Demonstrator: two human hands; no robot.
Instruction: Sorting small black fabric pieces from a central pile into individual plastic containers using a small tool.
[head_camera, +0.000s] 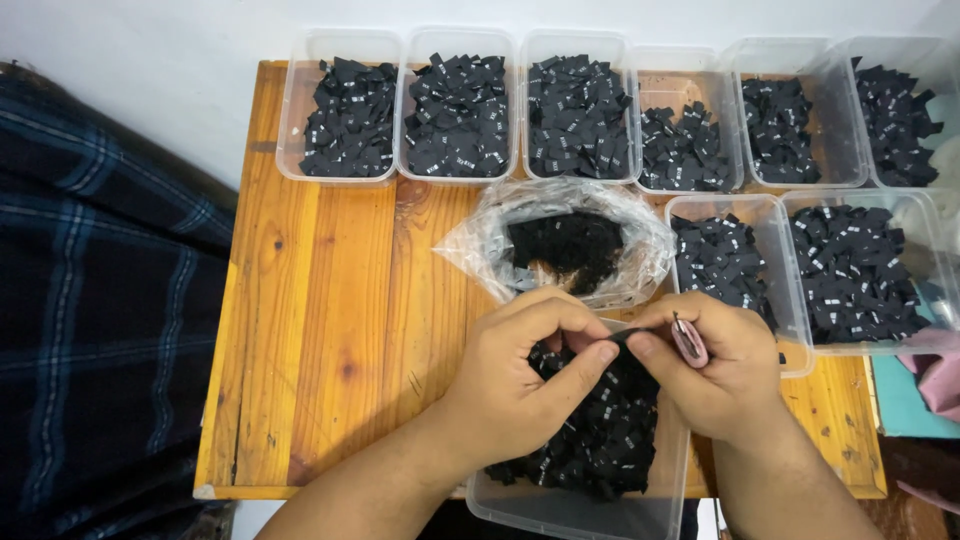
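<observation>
At the lower middle of the frame the left hand (520, 385) and right hand (715, 370) meet over a clear tub (580, 510) heaped with small black labels (600, 440); both pinch one black label (618, 342) between thumb and fingertips, and the right hand also grips a small pink tool (689, 342). Above them on the wooden counter (330, 320) lies an open plastic bag (570, 245) of black pieces; further label-filled tubs (460, 105) line the top and right of the frame.

Nine clear plastic tubs (338, 50) of black labels (352, 118), one plastic bag (560, 215), one pink tool (690, 342), two hands (515, 375).
</observation>
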